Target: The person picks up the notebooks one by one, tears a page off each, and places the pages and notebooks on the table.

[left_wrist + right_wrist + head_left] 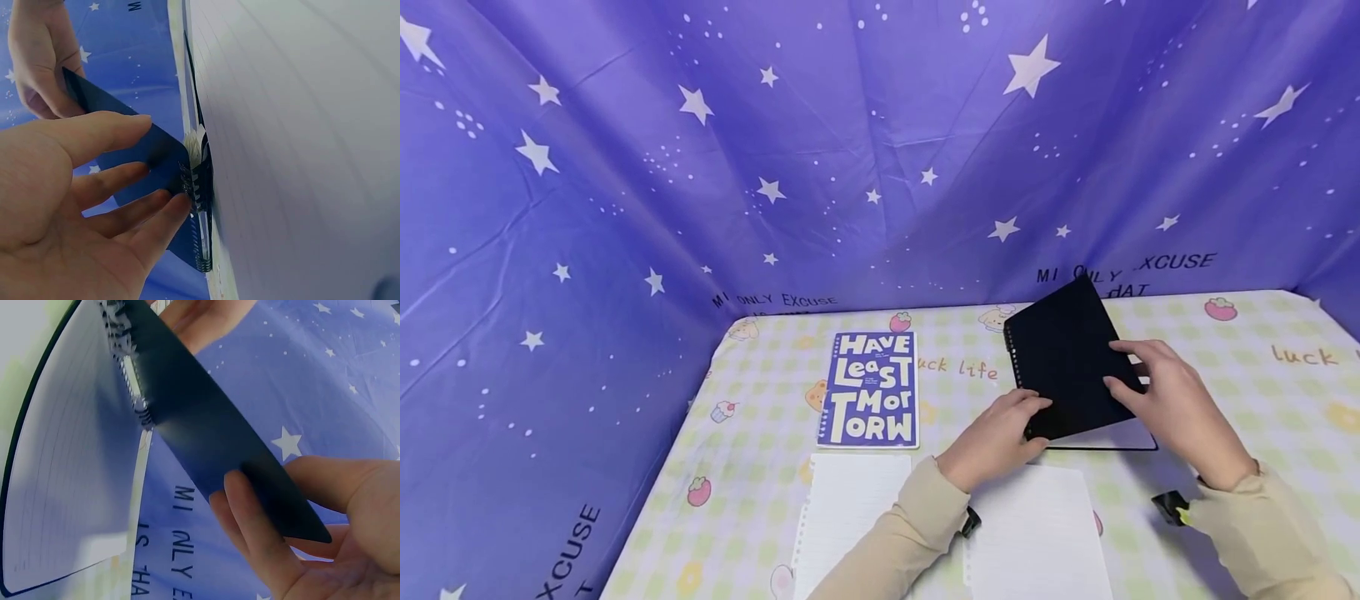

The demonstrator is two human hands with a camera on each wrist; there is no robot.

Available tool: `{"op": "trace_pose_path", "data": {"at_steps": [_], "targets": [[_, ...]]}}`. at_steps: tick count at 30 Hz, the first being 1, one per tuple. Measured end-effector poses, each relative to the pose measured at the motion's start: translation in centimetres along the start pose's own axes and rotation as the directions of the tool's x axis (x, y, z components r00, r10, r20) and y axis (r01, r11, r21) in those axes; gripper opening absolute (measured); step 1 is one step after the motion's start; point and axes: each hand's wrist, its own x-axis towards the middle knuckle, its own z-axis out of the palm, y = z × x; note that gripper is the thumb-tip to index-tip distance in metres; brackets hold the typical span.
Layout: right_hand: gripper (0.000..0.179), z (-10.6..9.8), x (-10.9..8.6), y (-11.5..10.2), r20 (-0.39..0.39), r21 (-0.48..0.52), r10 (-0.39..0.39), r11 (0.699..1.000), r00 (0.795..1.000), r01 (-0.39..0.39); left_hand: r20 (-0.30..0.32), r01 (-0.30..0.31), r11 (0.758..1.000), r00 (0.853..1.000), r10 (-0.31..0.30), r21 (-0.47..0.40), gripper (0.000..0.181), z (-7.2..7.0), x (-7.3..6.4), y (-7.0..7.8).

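Observation:
A ring-bound notebook with a black cover (1063, 358) lies at the table's right half, its cover raised at a slant. Lined pages (69, 456) show beneath the lifted cover in the right wrist view. My right hand (1176, 400) pinches the free edge of the cover between thumb and fingers. At the bound side, my left hand (996, 433) has its fingers extended, fingertips right at the spine rings (197, 187) and the lower corner of the cover.
A purple-and-white notebook (871, 392) with large lettering lies left of the hands. Nearer me are two loose punched sheets, a left sheet (850, 517) partly under my left sleeve and a right sheet (1037, 533). A purple star-patterned curtain (865, 150) stands behind the checked tablecloth (737, 467).

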Motion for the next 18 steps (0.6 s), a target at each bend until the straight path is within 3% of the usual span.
{"op": "trace_pose_path", "data": {"at_steps": [6, 12, 18], "targets": [[0.045, -0.2, 0.3, 0.7, 0.025, 0.007, 0.023, 1.0, 0.999, -0.023, -0.003, -0.002, 1.0, 1.0, 0.002, 0.011, 0.047, 0.0, 0.0, 0.0], [0.041, -0.6, 0.3, 1.8, 0.016, -0.01, 0.014, 1.0, 1.0, -0.014, 0.011, -0.046, 0.999, 0.999, 0.046, 0.029, 0.044, 0.0, 0.2, 0.2], [0.045, -0.9, 0.6, 2.8, 0.082, -0.024, 0.025, 0.999, 0.996, -0.023, 0.031, -0.045, 0.998, 0.999, 0.043, 0.04, 0.04, -0.1, 0.0, 0.2]]}}
